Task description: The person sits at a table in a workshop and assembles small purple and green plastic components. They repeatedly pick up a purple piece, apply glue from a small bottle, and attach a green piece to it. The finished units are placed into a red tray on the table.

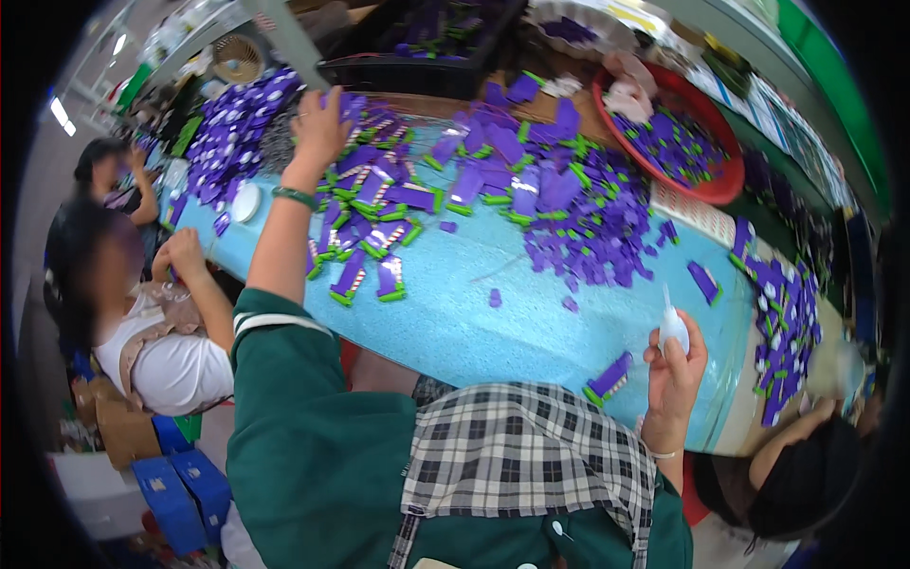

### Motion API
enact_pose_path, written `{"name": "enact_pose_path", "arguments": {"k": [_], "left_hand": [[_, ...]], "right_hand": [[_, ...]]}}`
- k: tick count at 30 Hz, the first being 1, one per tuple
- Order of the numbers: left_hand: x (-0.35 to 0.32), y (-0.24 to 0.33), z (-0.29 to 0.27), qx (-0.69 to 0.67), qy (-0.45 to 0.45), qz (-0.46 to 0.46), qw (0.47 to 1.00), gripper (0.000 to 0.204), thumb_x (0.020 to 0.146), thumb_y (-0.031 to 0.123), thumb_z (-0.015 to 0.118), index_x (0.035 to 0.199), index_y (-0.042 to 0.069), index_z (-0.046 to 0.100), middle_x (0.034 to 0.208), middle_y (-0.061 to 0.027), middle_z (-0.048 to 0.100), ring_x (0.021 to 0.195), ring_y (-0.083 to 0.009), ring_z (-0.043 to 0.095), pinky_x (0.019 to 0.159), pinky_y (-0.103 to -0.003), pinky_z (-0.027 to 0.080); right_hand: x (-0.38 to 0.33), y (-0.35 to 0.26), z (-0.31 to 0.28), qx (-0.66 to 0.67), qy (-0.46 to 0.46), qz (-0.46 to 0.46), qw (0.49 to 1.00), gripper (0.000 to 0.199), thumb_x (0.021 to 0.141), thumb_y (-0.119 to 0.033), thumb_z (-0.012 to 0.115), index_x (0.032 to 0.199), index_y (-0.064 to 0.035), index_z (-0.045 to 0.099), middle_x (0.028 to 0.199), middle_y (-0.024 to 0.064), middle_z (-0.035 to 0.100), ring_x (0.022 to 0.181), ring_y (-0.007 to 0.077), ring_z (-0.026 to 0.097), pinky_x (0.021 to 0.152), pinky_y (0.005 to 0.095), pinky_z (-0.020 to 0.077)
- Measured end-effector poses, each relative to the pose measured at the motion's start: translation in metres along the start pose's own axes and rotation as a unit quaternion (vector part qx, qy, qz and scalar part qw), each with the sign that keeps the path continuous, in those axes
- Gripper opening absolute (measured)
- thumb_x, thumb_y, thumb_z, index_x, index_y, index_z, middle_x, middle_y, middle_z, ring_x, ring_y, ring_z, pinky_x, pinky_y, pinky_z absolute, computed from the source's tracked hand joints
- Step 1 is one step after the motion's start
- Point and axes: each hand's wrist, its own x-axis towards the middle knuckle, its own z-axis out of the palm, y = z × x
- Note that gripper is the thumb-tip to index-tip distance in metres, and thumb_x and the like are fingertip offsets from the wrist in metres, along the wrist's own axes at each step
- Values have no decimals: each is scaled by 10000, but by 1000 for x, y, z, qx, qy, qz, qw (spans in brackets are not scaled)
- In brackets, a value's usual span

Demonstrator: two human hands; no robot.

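Observation:
My right hand (676,376) is closed around a small white squeeze bottle (674,331) with a thin nozzle pointing up, over the table's near right part. Just left of it lies one purple-and-green plastic piece (609,379). My left arm stretches to the far left, where my left hand (320,130), its fingers spread, is at the edge of a heap of purple-and-green pieces (379,194) with striped edges. Whether its fingertips touch a piece I cannot make out. In the middle spreads a larger heap of loose purple and green parts (578,213).
The table is light blue (455,313). A red basin (725,190) and black crate (408,76) of parts stand at the back. Purple pieces with white discs (237,133) and a round white container (246,202) lie left. Co-workers sit left (171,351) and right (806,474).

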Motion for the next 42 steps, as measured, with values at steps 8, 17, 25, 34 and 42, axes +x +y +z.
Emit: {"name": "enact_pose_path", "arguments": {"k": [8,17,25,34,42], "left_hand": [[-71,193,-93,-374,-20,210,903,336,801,18,628,1130,9,559,1029,-168,592,966,-326,582,848,-385,458],[-195,390,-177,-309,-360,416,776,384,776,202,706,1066,34,519,909,-162,636,793,-323,644,637,-422,503],[-158,431,-143,-524,-253,332,742,228,826,86,632,1024,-1,560,867,-164,580,795,-338,603,687,-386,493],[-93,568,-104,-447,-280,357,771,221,863,193,588,902,-20,631,977,-231,588,893,-410,573,827,-473,453],[-152,473,-128,-512,-312,518,610,179,807,152,638,905,5,609,852,-151,586,870,-355,546,798,-441,430]], "right_hand": [[-10,-30,-30,30,37,-85,995,389,838,-81,638,1190,58,549,882,110,625,752,157,606,601,267,500],[-53,-36,-71,84,75,-155,981,378,842,-52,639,1195,50,551,857,103,620,726,153,596,572,270,495],[-83,-27,-140,122,160,-189,961,353,852,-35,625,1187,43,545,810,89,601,671,145,569,554,266,481],[-101,-28,-157,122,190,-203,953,335,852,-36,623,1170,39,549,768,80,596,659,135,572,539,256,477],[-108,-25,-162,106,190,-223,950,357,840,-49,644,1175,33,555,840,74,587,663,127,565,531,249,472]]}}
